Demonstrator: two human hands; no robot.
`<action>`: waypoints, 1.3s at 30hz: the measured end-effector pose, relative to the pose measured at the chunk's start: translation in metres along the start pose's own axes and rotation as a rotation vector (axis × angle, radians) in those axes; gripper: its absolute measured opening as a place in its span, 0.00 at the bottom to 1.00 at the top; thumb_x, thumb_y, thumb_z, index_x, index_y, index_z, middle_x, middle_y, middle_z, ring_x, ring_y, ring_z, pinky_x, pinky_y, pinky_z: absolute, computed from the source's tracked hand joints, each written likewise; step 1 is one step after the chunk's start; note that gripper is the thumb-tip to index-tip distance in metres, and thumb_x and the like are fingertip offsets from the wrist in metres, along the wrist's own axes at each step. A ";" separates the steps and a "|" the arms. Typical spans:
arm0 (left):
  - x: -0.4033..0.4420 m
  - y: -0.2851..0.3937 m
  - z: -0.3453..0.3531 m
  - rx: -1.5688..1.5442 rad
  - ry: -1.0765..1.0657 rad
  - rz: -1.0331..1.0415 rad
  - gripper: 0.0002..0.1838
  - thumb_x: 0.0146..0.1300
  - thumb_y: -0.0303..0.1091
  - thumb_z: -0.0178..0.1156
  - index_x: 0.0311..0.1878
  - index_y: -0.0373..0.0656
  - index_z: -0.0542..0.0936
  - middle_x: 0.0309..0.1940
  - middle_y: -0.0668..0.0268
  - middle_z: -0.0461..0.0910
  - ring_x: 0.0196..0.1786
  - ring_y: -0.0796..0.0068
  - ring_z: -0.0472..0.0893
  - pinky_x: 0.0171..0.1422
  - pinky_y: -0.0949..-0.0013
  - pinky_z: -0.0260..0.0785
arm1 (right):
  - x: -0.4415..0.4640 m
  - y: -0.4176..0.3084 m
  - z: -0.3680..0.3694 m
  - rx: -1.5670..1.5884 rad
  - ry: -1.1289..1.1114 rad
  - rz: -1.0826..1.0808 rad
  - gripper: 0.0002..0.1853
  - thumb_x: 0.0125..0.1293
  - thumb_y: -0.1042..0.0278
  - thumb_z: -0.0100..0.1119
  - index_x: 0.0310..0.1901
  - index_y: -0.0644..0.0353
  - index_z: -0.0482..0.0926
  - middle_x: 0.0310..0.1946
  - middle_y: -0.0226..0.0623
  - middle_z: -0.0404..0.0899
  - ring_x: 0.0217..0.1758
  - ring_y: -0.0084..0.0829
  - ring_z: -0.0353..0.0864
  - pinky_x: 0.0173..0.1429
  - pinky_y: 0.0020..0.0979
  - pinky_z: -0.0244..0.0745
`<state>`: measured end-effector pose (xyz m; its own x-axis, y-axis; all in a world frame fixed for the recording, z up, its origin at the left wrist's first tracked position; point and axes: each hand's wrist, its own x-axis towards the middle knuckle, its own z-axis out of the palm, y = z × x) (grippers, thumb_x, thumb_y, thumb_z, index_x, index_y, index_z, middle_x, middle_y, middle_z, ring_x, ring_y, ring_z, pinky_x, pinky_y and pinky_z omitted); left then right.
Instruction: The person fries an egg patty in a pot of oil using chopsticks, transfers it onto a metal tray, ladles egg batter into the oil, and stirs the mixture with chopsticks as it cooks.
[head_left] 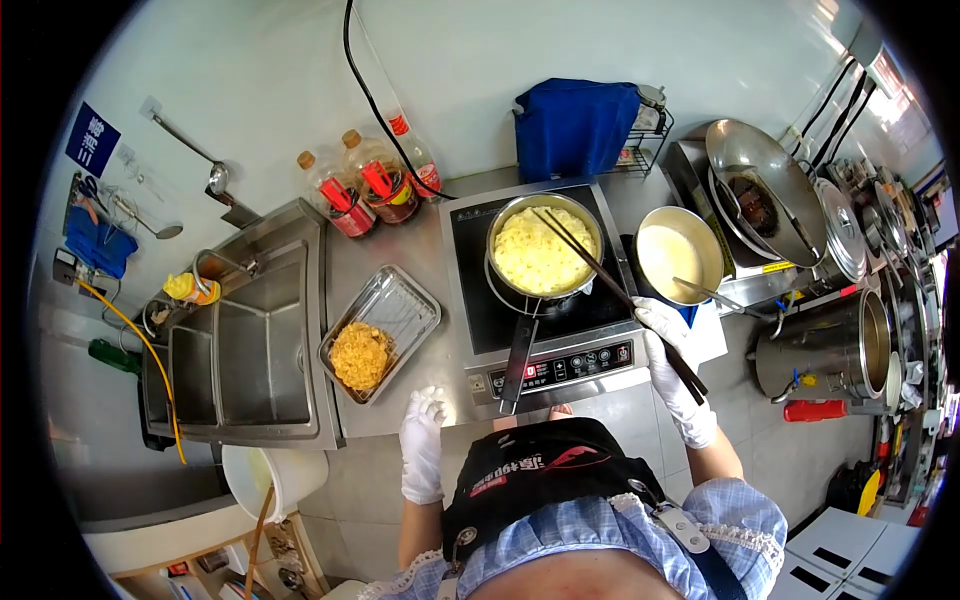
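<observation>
While the right hand (672, 355) clamps chopsticks (611, 281), pan (519, 358) ahead between hands, left hand (423, 440) loosely open near tray (405, 305)

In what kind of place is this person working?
Probably a small commercial kitchen: a steel double sink stands beside an induction cooker with a pan of frothy yellow food, and a large wok and big steel pot are at the right.
</observation>
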<state>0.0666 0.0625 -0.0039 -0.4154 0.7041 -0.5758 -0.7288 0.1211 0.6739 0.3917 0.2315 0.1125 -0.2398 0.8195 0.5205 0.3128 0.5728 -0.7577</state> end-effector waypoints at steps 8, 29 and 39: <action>0.006 -0.002 0.005 0.020 -0.010 -0.016 0.20 0.68 0.45 0.47 0.49 0.35 0.71 0.42 0.61 0.76 0.36 0.76 0.72 0.45 0.73 0.66 | -0.015 -0.004 0.001 -0.126 0.064 0.008 0.11 0.59 0.80 0.55 0.44 0.64 0.79 0.46 0.44 0.77 0.48 0.36 0.78 0.54 0.29 0.71; 0.006 -0.005 -0.008 0.030 0.029 0.009 0.21 0.69 0.44 0.46 0.52 0.33 0.69 0.44 0.59 0.74 0.37 0.75 0.71 0.47 0.73 0.66 | 0.009 -0.003 0.006 -0.041 -0.070 -0.044 0.13 0.54 0.82 0.56 0.43 0.63 0.79 0.46 0.45 0.78 0.48 0.38 0.79 0.54 0.28 0.72; 0.012 -0.005 0.000 0.056 -0.002 -0.020 0.23 0.69 0.45 0.46 0.52 0.32 0.69 0.44 0.58 0.74 0.36 0.75 0.71 0.47 0.73 0.66 | -0.010 -0.005 0.002 -0.191 0.046 0.008 0.12 0.56 0.82 0.56 0.42 0.64 0.79 0.45 0.45 0.78 0.47 0.37 0.79 0.54 0.30 0.72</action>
<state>0.0654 0.0705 -0.0142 -0.4001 0.7028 -0.5882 -0.7051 0.1740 0.6875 0.3905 0.2205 0.1100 -0.1958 0.8217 0.5352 0.4840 0.5556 -0.6760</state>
